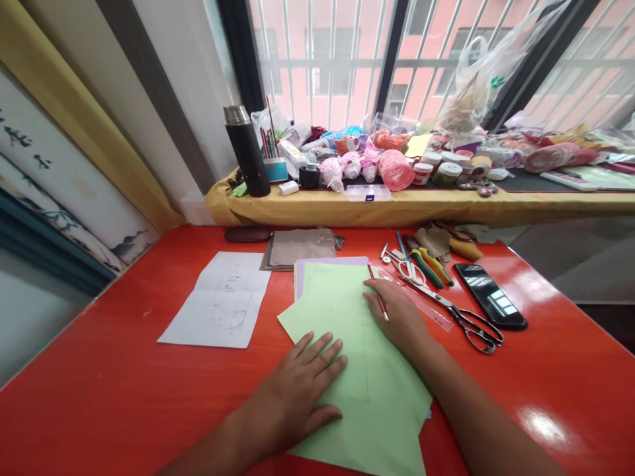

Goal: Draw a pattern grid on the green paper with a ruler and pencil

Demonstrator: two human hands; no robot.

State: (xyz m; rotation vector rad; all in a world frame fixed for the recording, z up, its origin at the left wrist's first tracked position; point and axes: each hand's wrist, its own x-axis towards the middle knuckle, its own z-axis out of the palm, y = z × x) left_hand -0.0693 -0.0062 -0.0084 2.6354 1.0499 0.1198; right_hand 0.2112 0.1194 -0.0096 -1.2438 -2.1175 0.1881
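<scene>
Green paper sheets [367, 423] lie overlapping on the red table, with faint pencil lines on the upper one. My left hand [310, 390] rests flat on the green paper, its fingers spread. Near the paper's upper right edge, my right hand [397, 311] holds a red pencil [380, 297] between thumb and fingers, its back end towards me. A lilac sheet [335, 263] shows from under the green ones. A clear ruler [431, 312] lies just right of my right hand.
Left of the green paper lies a white sheet with sketches [223, 297]. Scissors [456, 314], pliers [429, 264] and a black phone [490, 295] are at the right. Grey-brown sheets [300, 246] lie behind. A black flask [248, 155] and crowded craft items line the sill.
</scene>
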